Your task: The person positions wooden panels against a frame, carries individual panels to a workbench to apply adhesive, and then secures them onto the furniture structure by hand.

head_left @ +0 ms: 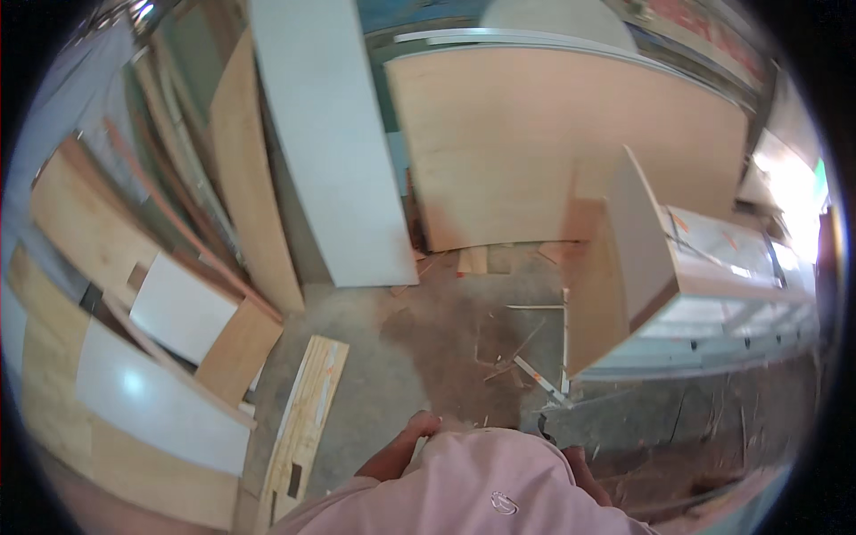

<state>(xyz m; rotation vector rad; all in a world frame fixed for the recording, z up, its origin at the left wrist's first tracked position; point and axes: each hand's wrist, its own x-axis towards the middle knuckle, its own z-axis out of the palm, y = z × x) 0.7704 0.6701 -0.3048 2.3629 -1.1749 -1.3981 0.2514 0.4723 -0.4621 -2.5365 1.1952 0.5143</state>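
My left hand (pixel 424 423) shows only in part at the front of my pink shirt (pixel 464 481), low in the middle of the view. Its fingers are blurred and partly hidden, so what they hold, if anything, does not show. Of my right arm only the forearm (pixel 584 473) is seen at the shirt's right side. The right hand is hidden behind the shirt. Close by, a small dark curved thing (pixel 546 430) sticks out past the shirt; its kind is unclear. Nearest to my left arm on the floor lies a narrow plywood strip (pixel 308 410) with a dark notch.
Wood and white panels (pixel 169 419) lean along the left. A tall white board (pixel 334 143) and a large plywood sheet (pixel 535 134) stand ahead. At right is a box-like cabinet (pixel 655 259). Wood scraps (pixel 539 379) litter the concrete floor (pixel 366 401).
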